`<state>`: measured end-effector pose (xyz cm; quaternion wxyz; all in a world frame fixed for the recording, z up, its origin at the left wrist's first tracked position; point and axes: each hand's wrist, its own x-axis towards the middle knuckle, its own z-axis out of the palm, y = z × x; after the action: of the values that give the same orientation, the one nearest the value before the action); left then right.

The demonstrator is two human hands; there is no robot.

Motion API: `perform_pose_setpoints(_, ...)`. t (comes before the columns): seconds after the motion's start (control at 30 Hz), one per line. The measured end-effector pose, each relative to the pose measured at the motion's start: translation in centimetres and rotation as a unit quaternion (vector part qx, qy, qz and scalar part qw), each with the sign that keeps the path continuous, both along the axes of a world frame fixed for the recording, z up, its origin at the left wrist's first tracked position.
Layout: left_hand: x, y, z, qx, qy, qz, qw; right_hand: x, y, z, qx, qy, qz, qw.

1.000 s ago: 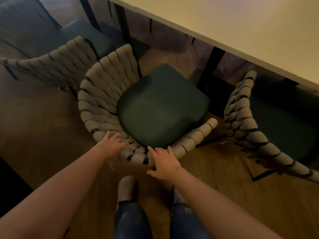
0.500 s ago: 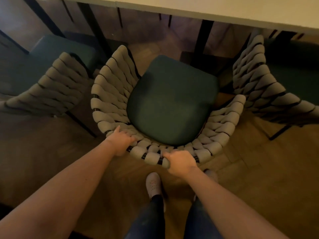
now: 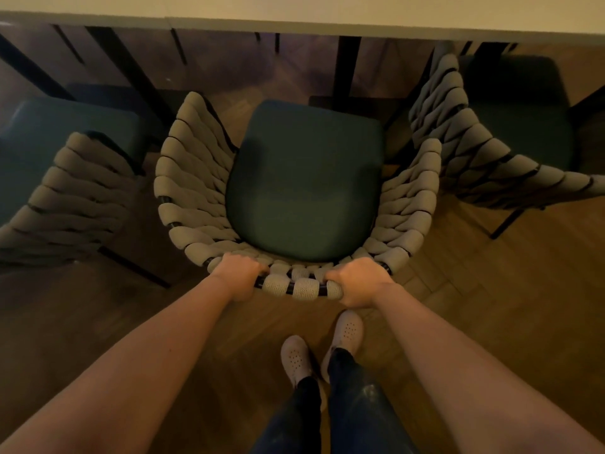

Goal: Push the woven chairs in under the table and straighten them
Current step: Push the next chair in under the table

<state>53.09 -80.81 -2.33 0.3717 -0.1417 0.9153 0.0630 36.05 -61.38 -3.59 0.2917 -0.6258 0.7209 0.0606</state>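
A woven chair point(image 3: 196, 178) with a curved grey rope back and a dark green seat cushion stands in front of me, its seat facing the pale table point(image 3: 294, 11) at the top. The seat's front is short of the table edge. My left hand point(image 3: 237, 273) is closed over the top rail of the chair's back on the left. My right hand point(image 3: 358, 280) grips the same rail on the right. A second woven chair point(image 3: 75, 191) stands to the left and a third woven chair point(image 3: 465, 142) to the right, both angled.
Black table legs point(image 3: 343, 67) drop to the wooden floor beyond the middle chair's seat. The right chair's black leg point(image 3: 510, 221) sticks out over the floor. My two feet in pale shoes point(image 3: 347, 332) stand just behind the middle chair.
The middle chair has turned from a slant to face the table squarely. Both hands went from resting on the back rail to closed around it, the right one shifting further right.
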Motion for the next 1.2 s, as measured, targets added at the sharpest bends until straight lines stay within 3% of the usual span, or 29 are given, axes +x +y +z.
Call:
perform_pose_setpoints(0.27,-3.5,-0.3,0.0,0.011,0.064,0.036,0.997,-5.2,-1.6,-0.1,0.020,0.013,0.005,1.000)
perform_pose_setpoints(0.73,-4.7,-1.2,0.0,0.023,0.051,0.021,0.998,-6.9,-2.1,-0.7,-0.002,-0.004,0.021,1.000)
perform_pose_setpoints(0.87,-3.9,-1.4,0.5,0.057,0.077,0.038,0.995,-5.8,0.9,-1.2,-0.175,0.046,-0.065,0.981)
perform_pose_setpoints(0.97,-2.1,-1.4,1.2,0.097,0.169,0.156,0.968,-4.1,3.3,-1.7,-0.249,0.050,-0.243,0.936)
perform_pose_setpoints(1.07,0.2,-2.1,0.4,0.016,0.312,0.288,0.906,-2.1,3.9,-1.6,-0.257,0.053,-0.441,0.858)
perform_pose_setpoints(1.13,0.9,-2.8,0.0,-0.060,0.351,0.383,0.852,-0.8,3.0,-0.6,-0.232,-0.049,-0.607,0.759)
perform_pose_setpoints(1.2,0.7,-3.7,0.3,-0.048,0.354,0.508,0.784,-0.3,1.5,0.4,-0.239,-0.221,-0.716,0.617)
